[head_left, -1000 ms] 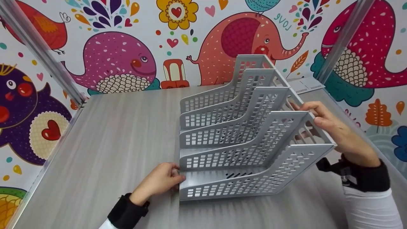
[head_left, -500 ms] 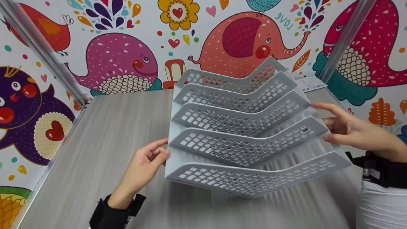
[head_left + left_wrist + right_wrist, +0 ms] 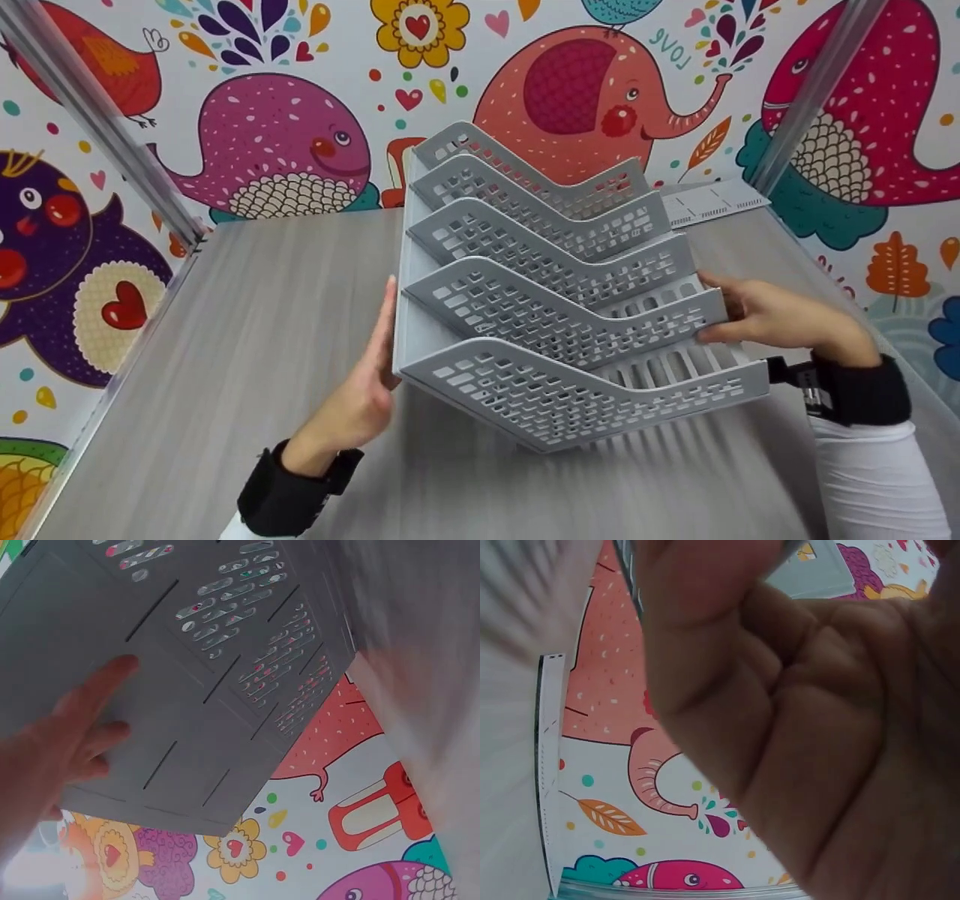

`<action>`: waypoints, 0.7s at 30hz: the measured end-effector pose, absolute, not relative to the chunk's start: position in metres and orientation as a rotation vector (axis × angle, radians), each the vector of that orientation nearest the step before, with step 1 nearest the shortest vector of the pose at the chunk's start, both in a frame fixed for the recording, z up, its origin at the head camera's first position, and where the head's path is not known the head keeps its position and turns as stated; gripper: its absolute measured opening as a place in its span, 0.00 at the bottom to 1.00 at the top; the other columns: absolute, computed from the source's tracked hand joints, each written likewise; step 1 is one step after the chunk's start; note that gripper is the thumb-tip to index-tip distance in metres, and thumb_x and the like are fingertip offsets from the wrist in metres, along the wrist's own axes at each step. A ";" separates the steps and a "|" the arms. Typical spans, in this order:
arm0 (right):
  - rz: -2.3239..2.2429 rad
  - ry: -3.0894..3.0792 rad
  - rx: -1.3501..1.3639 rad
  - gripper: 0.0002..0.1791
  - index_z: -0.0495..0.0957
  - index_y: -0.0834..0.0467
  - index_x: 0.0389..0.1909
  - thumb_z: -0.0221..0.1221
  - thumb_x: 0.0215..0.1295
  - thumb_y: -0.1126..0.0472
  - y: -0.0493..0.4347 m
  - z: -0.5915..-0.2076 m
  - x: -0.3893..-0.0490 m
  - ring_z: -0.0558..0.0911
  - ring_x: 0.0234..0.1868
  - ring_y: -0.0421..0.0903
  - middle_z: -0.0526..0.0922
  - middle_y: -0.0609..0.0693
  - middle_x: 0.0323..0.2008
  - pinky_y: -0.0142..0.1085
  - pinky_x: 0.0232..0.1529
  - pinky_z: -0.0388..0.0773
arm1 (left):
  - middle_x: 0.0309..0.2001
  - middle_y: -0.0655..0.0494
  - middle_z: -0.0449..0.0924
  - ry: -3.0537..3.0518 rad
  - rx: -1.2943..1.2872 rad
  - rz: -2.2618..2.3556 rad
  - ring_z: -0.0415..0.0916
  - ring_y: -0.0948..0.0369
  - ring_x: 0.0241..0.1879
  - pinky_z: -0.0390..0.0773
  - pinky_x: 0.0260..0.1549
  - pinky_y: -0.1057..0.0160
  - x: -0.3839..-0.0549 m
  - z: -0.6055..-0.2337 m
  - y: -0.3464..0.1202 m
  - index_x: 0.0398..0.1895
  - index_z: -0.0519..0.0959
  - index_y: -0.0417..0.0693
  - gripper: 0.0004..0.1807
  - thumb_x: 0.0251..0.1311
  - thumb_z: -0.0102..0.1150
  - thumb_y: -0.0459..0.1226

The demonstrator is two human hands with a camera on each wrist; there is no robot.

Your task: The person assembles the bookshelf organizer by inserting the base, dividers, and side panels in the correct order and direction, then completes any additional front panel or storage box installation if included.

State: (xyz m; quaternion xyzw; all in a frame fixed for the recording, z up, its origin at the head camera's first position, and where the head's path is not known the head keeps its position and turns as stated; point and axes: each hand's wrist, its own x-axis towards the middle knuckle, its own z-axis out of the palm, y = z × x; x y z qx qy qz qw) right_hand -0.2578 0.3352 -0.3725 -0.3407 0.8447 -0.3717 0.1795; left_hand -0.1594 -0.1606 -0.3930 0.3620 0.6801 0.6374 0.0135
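Note:
A grey plastic file rack (image 3: 525,322) with perforated dividers is tilted over the table in the head view, its base turned toward the left. My left hand (image 3: 360,397) presses against the base with straight fingers. In the left wrist view, those fingers (image 3: 97,697) lie spread on the slotted base panel (image 3: 180,720). On the other side, my right hand (image 3: 787,315) grips the rack's right end, thumb at a divider's edge and fingers partly hidden behind. The palm of the right hand (image 3: 795,735) fills much of the right wrist view, beside a bit of the rack.
The rack is above a wood-grain table (image 3: 285,337). At the back right lies a flat white printed sheet (image 3: 720,204). Cartoon-printed walls (image 3: 285,142) enclose the back and sides, with metal posts (image 3: 814,97) at the corners.
The rack has tipped from upright, with its base swinging up to the left. My left hand has gone from the base's edge to flat against it. The right hand has shifted its hold.

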 end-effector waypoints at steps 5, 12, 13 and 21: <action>-0.958 2.501 -0.892 0.43 0.63 0.73 0.69 0.71 0.58 0.59 0.330 -0.373 -0.258 0.87 0.37 0.36 0.89 0.57 0.43 0.29 0.38 0.84 | 0.76 0.37 0.58 2.170 1.122 1.931 0.66 0.63 0.71 0.68 0.70 0.65 -0.158 -0.408 -0.139 0.80 0.45 0.42 0.56 0.55 0.73 0.38; -0.894 2.503 -0.801 0.41 0.68 0.69 0.66 0.73 0.55 0.55 0.313 -0.394 -0.268 0.86 0.38 0.36 0.88 0.53 0.43 0.30 0.40 0.84 | 0.64 0.38 0.75 2.230 1.066 1.886 0.79 0.64 0.59 0.78 0.62 0.62 -0.159 -0.428 -0.122 0.71 0.58 0.36 0.44 0.54 0.73 0.32; -0.886 2.507 -0.796 0.41 0.69 0.69 0.65 0.73 0.54 0.56 0.310 -0.398 -0.270 0.85 0.38 0.37 0.88 0.53 0.43 0.30 0.41 0.83 | 0.64 0.39 0.75 2.238 1.060 1.885 0.79 0.63 0.59 0.78 0.62 0.62 -0.159 -0.428 -0.122 0.71 0.58 0.37 0.44 0.54 0.73 0.32; -0.721 2.594 -0.889 0.21 0.85 0.66 0.44 0.74 0.51 0.59 0.283 -0.423 -0.272 0.83 0.34 0.40 0.90 0.55 0.39 0.36 0.39 0.83 | 0.60 0.46 0.79 2.375 0.937 1.732 0.82 0.57 0.55 0.83 0.54 0.58 -0.153 -0.414 -0.126 0.75 0.55 0.43 0.50 0.52 0.74 0.32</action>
